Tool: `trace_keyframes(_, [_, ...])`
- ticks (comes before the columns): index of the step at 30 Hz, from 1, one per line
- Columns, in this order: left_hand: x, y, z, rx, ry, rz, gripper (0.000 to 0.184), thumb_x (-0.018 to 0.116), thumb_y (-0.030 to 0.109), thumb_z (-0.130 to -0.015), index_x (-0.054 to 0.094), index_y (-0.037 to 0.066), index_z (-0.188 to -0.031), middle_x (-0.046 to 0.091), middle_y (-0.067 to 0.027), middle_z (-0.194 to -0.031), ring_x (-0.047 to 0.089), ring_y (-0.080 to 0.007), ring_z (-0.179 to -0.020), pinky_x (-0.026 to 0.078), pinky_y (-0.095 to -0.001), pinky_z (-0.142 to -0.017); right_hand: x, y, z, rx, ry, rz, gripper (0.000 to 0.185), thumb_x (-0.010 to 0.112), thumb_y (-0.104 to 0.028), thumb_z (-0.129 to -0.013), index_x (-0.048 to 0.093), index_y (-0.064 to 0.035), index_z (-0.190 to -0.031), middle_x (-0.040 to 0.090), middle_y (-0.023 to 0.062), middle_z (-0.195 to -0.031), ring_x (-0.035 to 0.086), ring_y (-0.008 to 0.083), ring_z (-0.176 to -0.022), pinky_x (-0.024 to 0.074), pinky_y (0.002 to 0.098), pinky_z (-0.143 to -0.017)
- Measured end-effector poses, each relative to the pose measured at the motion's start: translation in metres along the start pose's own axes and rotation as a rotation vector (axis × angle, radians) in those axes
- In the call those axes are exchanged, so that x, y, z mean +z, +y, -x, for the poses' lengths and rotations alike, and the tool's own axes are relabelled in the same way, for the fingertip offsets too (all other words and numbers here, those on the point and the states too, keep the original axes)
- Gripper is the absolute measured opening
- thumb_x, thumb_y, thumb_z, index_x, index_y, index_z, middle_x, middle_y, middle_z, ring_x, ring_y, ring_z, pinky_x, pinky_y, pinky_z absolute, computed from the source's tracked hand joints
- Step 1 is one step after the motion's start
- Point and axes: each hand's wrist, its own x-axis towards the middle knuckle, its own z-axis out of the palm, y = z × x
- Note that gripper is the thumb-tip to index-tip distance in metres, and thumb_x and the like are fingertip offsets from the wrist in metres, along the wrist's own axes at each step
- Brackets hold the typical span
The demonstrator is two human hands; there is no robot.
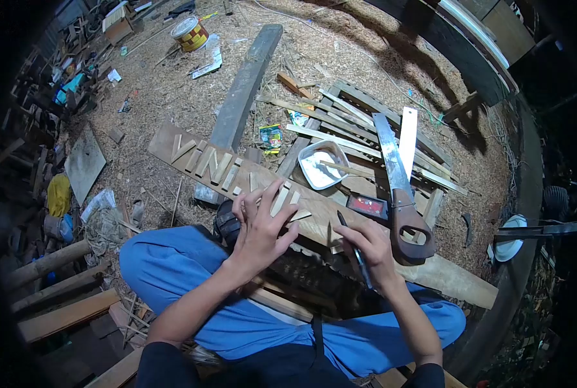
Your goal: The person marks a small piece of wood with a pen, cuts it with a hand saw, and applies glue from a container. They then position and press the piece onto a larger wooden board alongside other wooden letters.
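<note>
A long wooden plank (pixel 324 226) lies across in front of me, with short wooden strips (pixel 220 167) set along it in letter-like shapes. My left hand (pixel 262 223) rests over the plank's middle, fingers spread and bent, touching or just above several of the strips. Beside the fingertips, a pale strip (pixel 279 201) shows. My right hand (pixel 371 249) is closed around a dark pen (pixel 362 262), which slants across the hand above the plank's right part. A handsaw (pixel 395 174) lies beyond the right hand, its wooden handle close to the plank.
Behind the plank are a white tub of white paste (pixel 323 163) with a stick in it, a red-and-black box (pixel 367 205) and a slatted wooden frame (pixel 440 152) bearing loose strips. A thick beam (pixel 246 87) extends away. A paint bucket (pixel 190 33) stands on the shavings-covered ground.
</note>
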Motion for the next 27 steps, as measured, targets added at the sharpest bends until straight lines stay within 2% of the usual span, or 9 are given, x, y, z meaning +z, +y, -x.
trace_keyframes(9, [0.004,0.008,0.003,-0.02,-0.007,0.077,0.024,0.083,0.02,-0.08,0.08,0.017,-0.104,0.049,-0.0112,-0.161,0.038,-0.0339,-0.139,0.021,-0.0512,-0.113,0.0,0.005,0.028,-0.047,-0.02,0.011,0.039,0.074,-0.008,-0.084,0.072,-0.0117,-0.122,0.066,0.0097,-0.096,0.065,0.0294,-0.087,0.0506,0.0422,-0.073])
trace_keyframes(12, [0.007,0.012,0.003,0.04,-0.001,0.072,0.025,0.082,0.021,-0.079,0.077,0.016,-0.103,0.054,-0.0094,-0.152,0.042,-0.0327,-0.133,0.025,-0.0505,-0.11,-0.001,0.001,0.025,-0.068,0.004,0.036,0.037,0.078,-0.009,-0.083,0.074,-0.0112,-0.12,0.068,0.0067,-0.093,0.067,0.0272,-0.085,0.0518,0.0398,-0.072])
trace_keyframes(14, [0.012,0.011,0.005,0.09,0.005,0.064,0.028,0.082,0.016,-0.076,0.076,0.017,-0.104,0.061,-0.0051,-0.138,0.044,-0.0328,-0.128,0.025,-0.0518,-0.108,0.0,0.0,0.024,-0.076,0.012,0.03,0.035,0.077,-0.009,-0.086,0.074,-0.0109,-0.12,0.067,0.0072,-0.092,0.065,0.0277,-0.084,0.0511,0.0404,-0.072])
trace_keyframes(15, [0.012,0.012,0.004,0.09,0.006,0.06,0.028,0.082,0.016,-0.076,0.076,0.017,-0.104,0.061,-0.0051,-0.138,0.044,-0.0328,-0.128,0.025,-0.0518,-0.108,0.001,0.0,0.024,-0.078,0.015,0.028,0.035,0.077,-0.009,-0.086,0.074,-0.0109,-0.12,0.067,0.0072,-0.092,0.065,0.0277,-0.084,0.0511,0.0404,-0.072])
trace_keyframes(18, [0.005,0.023,-0.001,0.082,-0.08,0.06,0.033,0.084,0.018,-0.076,0.074,0.019,-0.108,0.061,-0.0016,-0.122,0.047,-0.0297,-0.123,0.027,-0.0522,-0.105,0.001,0.0,0.023,-0.087,0.009,0.033,0.036,0.075,-0.008,-0.086,0.073,-0.0107,-0.122,0.066,0.0079,-0.091,0.065,0.0288,-0.086,0.0502,0.0409,-0.074])
trace_keyframes(22, [-0.005,0.026,-0.005,0.066,-0.13,0.052,0.032,0.084,0.02,-0.08,0.075,0.019,-0.11,0.062,-0.0012,-0.122,0.048,-0.0287,-0.122,0.027,-0.0518,-0.106,0.002,-0.001,0.023,-0.051,-0.022,0.048,0.036,0.074,-0.006,-0.087,0.072,-0.0094,-0.123,0.066,0.0088,-0.091,0.064,0.0298,-0.089,0.0493,0.0416,-0.077])
trace_keyframes(24, [0.0,0.019,-0.008,0.167,-0.166,0.045,0.041,0.081,0.023,-0.085,0.074,0.02,-0.125,0.063,-0.0026,-0.123,0.049,-0.0285,-0.122,0.026,-0.052,-0.107,0.002,-0.001,0.022,-0.041,-0.013,0.056,0.036,0.074,-0.006,-0.087,0.071,-0.0087,-0.123,0.066,0.009,-0.091,0.065,0.0297,-0.091,0.0491,0.0416,-0.077])
trace_keyframes(25, [0.0,0.018,-0.011,0.173,-0.163,0.045,0.041,0.081,0.023,-0.085,0.074,0.02,-0.125,0.063,-0.0026,-0.123,0.049,-0.0285,-0.122,0.026,-0.052,-0.107,0.003,-0.001,0.021,-0.046,-0.005,0.088,0.035,0.074,-0.005,-0.087,0.071,-0.0078,-0.122,0.068,0.0096,-0.093,0.066,0.0299,-0.092,0.0496,0.0422,-0.078])
trace_keyframes(27, [-0.005,0.021,-0.018,0.151,-0.166,0.049,0.053,0.079,0.026,-0.09,0.067,0.022,-0.141,0.063,-0.0041,-0.125,0.05,-0.0287,-0.122,0.026,-0.0527,-0.108,0.001,-0.003,0.022,-0.044,0.001,0.122,0.034,0.073,-0.005,-0.087,0.071,-0.007,-0.121,0.069,0.0102,-0.094,0.067,0.03,-0.093,0.05,0.0428,-0.079])
